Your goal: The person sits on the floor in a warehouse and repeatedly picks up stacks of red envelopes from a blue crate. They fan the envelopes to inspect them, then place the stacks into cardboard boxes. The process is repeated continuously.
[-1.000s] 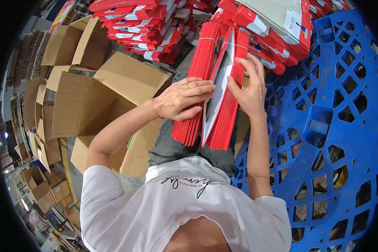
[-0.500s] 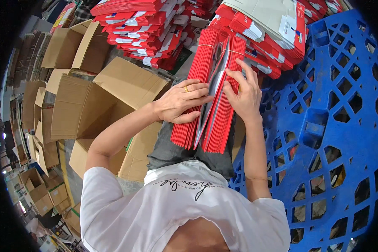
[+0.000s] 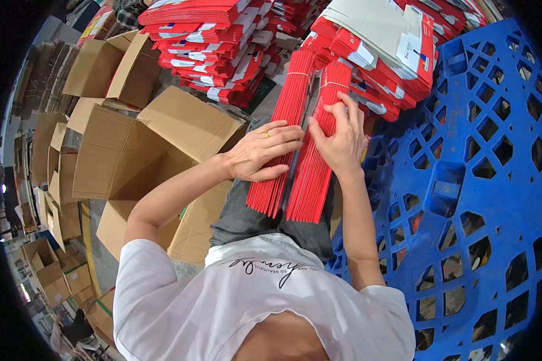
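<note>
Two long bundles of red folded cardboard lie side by side across my lap, each with a pale band round its far end. My left hand (image 3: 264, 150) rests across the left bundle (image 3: 288, 96), its fingers stretched toward the gap and its thumb apart. My right hand (image 3: 343, 135) is bent over the right bundle (image 3: 313, 174), with the thumb near the inner edge and curled fingers toward the outer edge. Between the bundles runs a narrow grey gap (image 3: 297, 157). Parts of both bundles are hidden under my hands.
Open brown cartons (image 3: 117, 150) stand to my left. Ahead is a tall stack of red and white folded cardboard (image 3: 202, 45), with another stack (image 3: 382, 42) to its right, topped by pale flat sheets. A blue plastic lattice pallet (image 3: 448, 192) fills the right side.
The gap between the bundles has narrowed, and the pale inner faces are mostly out of sight. My right hand has shifted slightly left; my left hand has stayed nearly in place.
</note>
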A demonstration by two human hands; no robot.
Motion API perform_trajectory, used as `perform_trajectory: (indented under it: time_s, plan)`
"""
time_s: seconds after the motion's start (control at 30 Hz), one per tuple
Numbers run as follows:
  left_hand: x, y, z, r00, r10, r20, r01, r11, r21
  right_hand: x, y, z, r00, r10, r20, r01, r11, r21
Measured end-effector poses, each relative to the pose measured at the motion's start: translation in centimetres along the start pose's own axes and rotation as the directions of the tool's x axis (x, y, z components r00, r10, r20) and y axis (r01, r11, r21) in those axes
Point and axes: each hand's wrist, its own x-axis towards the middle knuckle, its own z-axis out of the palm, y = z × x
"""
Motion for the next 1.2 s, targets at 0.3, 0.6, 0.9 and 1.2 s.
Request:
perform_trajectory:
  time_s: [0.3,0.6,0.9,1.2]
  plan:
    - [-0.2,0.6,0.1,1.000,0.002,-0.030,0.001,0.994,0.107,0.0,0.0,1.5,0.996,-0.066,-0.052,0.069,0.996,0.054]
    - [-0.1,0.0,0.1,0.999,0.040,-0.030,-0.038,0.996,0.086,0.3,1.2,0.4,0.999,-0.016,-0.035,0.022,0.984,0.177]
    - [-0.8,-0.3,0.0,0.999,0.018,-0.036,-0.013,0.992,0.127,0.5,1.3,-0.4,0.962,-0.249,0.107,0.254,0.967,-0.030]
    - [-1.8,-0.7,0.1,0.994,0.047,-0.094,-0.036,0.992,0.117,0.7,1.0,-0.9,0.969,-0.245,0.035,0.245,0.970,0.000]
